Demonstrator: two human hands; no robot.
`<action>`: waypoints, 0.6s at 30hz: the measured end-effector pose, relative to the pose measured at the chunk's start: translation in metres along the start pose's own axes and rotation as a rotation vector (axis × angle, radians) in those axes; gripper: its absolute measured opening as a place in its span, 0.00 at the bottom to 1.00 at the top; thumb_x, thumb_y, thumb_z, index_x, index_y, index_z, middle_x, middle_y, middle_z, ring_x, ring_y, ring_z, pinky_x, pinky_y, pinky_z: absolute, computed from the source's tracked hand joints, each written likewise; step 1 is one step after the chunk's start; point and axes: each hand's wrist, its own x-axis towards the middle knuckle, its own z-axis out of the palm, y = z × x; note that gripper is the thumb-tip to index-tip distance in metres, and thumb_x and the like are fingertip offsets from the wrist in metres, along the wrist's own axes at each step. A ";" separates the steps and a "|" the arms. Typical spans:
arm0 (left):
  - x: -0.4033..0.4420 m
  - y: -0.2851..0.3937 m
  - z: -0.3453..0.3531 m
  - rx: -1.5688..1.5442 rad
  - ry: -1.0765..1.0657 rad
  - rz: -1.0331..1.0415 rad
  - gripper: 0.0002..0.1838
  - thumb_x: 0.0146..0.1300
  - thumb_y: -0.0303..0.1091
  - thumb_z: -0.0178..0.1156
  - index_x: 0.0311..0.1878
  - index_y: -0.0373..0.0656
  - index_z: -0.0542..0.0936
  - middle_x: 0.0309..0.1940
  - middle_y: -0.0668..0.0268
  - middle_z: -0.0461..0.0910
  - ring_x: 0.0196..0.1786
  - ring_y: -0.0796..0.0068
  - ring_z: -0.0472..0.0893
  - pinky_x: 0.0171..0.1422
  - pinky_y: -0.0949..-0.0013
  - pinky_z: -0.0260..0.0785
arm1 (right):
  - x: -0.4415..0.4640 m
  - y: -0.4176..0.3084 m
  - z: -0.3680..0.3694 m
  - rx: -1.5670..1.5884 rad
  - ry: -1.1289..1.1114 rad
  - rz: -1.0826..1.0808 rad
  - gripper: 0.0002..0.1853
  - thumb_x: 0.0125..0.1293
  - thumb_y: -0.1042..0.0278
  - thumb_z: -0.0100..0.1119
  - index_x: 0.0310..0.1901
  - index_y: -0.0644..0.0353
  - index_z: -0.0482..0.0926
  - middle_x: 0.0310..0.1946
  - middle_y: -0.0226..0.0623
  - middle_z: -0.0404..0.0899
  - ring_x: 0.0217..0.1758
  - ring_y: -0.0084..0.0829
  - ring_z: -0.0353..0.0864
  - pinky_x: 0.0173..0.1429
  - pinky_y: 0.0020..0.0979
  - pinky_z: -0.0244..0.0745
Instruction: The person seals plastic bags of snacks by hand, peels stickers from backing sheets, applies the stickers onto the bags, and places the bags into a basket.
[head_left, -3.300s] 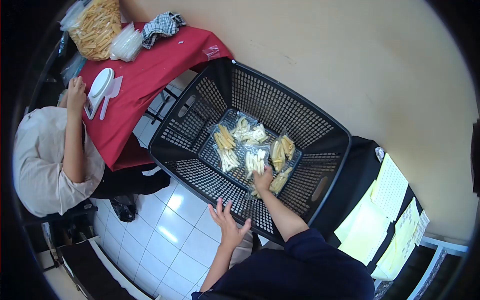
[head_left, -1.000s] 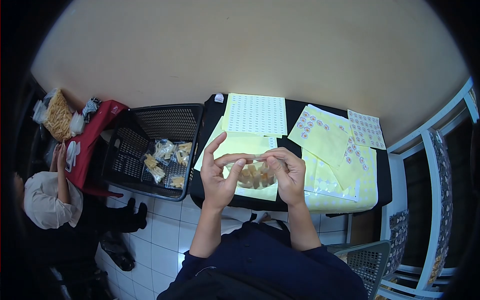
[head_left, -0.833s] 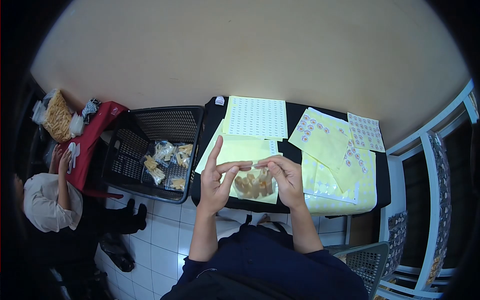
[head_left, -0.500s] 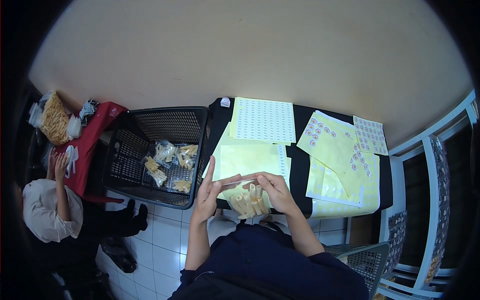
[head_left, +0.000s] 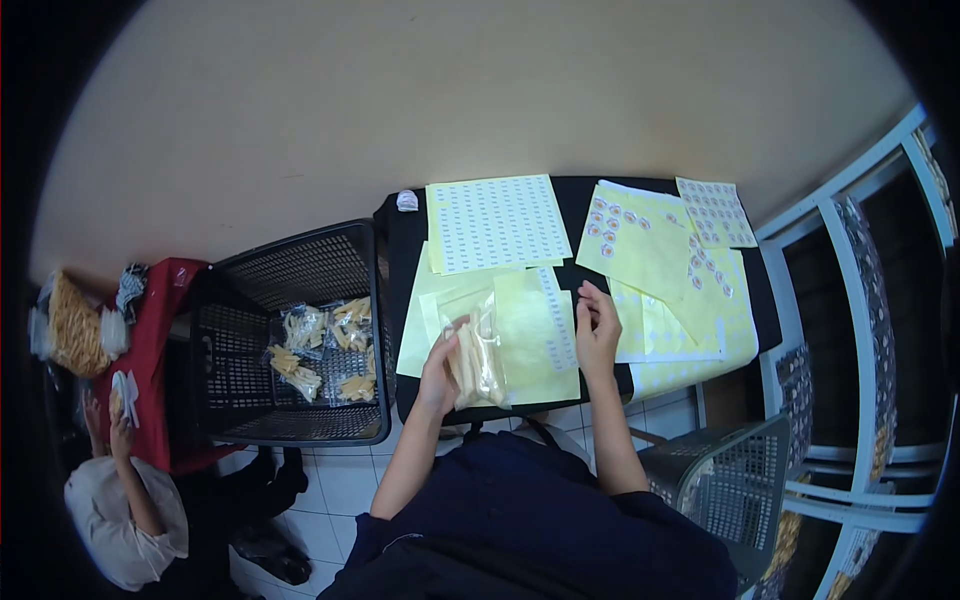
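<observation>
My left hand [head_left: 439, 375] holds a clear plastic bag [head_left: 479, 352] of pale, stick-shaped snacks by its left side, above the table's front edge. Behind the bag lies a yellowish backing sheet [head_left: 522, 350] with a strip of small labels down its right part. My right hand [head_left: 599, 335] is raised beside that strip, fingers loosely bent and apart, with nothing visible in them. A full sheet of small printed labels [head_left: 500, 222] lies farther back. To the right are yellowish sheets [head_left: 640, 245] with round stickers, some spots bare.
On the left stands a black plastic crate [head_left: 290, 247] with several bagged snacks [head_left: 300, 325] inside. Beyond it, a co-worker [head_left: 125, 515] handles something at a red-covered table [head_left: 150, 400], near a large snack bag [head_left: 72, 325]. A dark basket [head_left: 740, 480] and a white-framed rack [head_left: 850, 350] stand right.
My right hand has let go of the bag and moved right, toward the label strip. The bag, now in my left hand alone, hangs more upright. The camera view has shifted.
</observation>
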 end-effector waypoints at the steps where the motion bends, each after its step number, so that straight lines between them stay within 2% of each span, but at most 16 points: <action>1: 0.006 -0.002 -0.003 0.005 -0.002 -0.025 0.24 0.61 0.38 0.42 0.58 0.38 0.61 0.51 0.58 0.69 0.53 0.67 0.71 0.58 0.65 0.63 | -0.003 0.003 -0.007 -0.091 -0.008 -0.010 0.15 0.54 0.80 0.50 0.45 0.67 0.72 0.41 0.45 0.74 0.44 0.36 0.74 0.46 0.29 0.69; 2: 0.011 -0.003 -0.006 0.005 -0.008 -0.039 0.24 0.61 0.38 0.42 0.58 0.38 0.61 0.51 0.58 0.69 0.53 0.67 0.71 0.58 0.65 0.63 | -0.009 0.004 -0.008 -0.099 0.002 -0.002 0.15 0.54 0.80 0.50 0.45 0.67 0.72 0.41 0.45 0.74 0.44 0.36 0.74 0.46 0.29 0.69; 4: 0.019 -0.008 -0.012 -0.060 -0.063 -0.101 0.24 0.61 0.39 0.43 0.59 0.38 0.61 0.51 0.58 0.69 0.53 0.67 0.71 0.58 0.65 0.63 | -0.024 0.004 -0.009 -0.310 0.007 -0.170 0.16 0.53 0.78 0.52 0.46 0.68 0.71 0.42 0.49 0.73 0.46 0.43 0.73 0.50 0.34 0.67; 6: 0.027 -0.016 -0.017 -0.086 -0.083 -0.138 0.24 0.61 0.39 0.43 0.59 0.37 0.61 0.51 0.58 0.69 0.52 0.67 0.71 0.58 0.65 0.63 | -0.041 -0.001 -0.002 -0.447 -0.046 -0.202 0.20 0.52 0.75 0.56 0.48 0.70 0.68 0.48 0.51 0.70 0.53 0.46 0.69 0.57 0.35 0.63; 8: 0.032 -0.021 -0.021 -0.107 -0.106 -0.173 0.24 0.61 0.40 0.43 0.59 0.37 0.61 0.51 0.58 0.69 0.52 0.67 0.71 0.58 0.64 0.63 | -0.054 -0.001 0.007 -0.461 -0.047 -0.223 0.23 0.52 0.73 0.57 0.50 0.70 0.67 0.50 0.52 0.69 0.56 0.47 0.66 0.58 0.37 0.61; 11: 0.034 -0.022 -0.025 -0.169 -0.100 -0.242 0.25 0.62 0.40 0.43 0.59 0.37 0.60 0.51 0.58 0.69 0.52 0.66 0.71 0.58 0.64 0.63 | -0.063 -0.007 0.015 -0.613 -0.010 -0.165 0.24 0.52 0.71 0.58 0.51 0.69 0.66 0.49 0.52 0.69 0.57 0.47 0.65 0.59 0.38 0.61; 14: 0.036 -0.023 -0.028 -0.173 -0.171 -0.271 0.25 0.62 0.40 0.42 0.60 0.38 0.59 0.52 0.58 0.68 0.53 0.66 0.70 0.58 0.63 0.62 | -0.067 -0.002 0.019 -0.610 0.027 -0.128 0.25 0.51 0.70 0.59 0.51 0.69 0.67 0.49 0.53 0.69 0.57 0.47 0.65 0.58 0.38 0.62; 18: 0.035 -0.026 -0.024 -0.145 -0.134 -0.227 0.25 0.62 0.40 0.42 0.61 0.40 0.58 0.54 0.58 0.67 0.55 0.65 0.69 0.59 0.63 0.62 | -0.068 0.000 0.020 -0.589 0.057 -0.130 0.25 0.51 0.69 0.60 0.51 0.68 0.68 0.48 0.52 0.70 0.55 0.47 0.66 0.57 0.37 0.63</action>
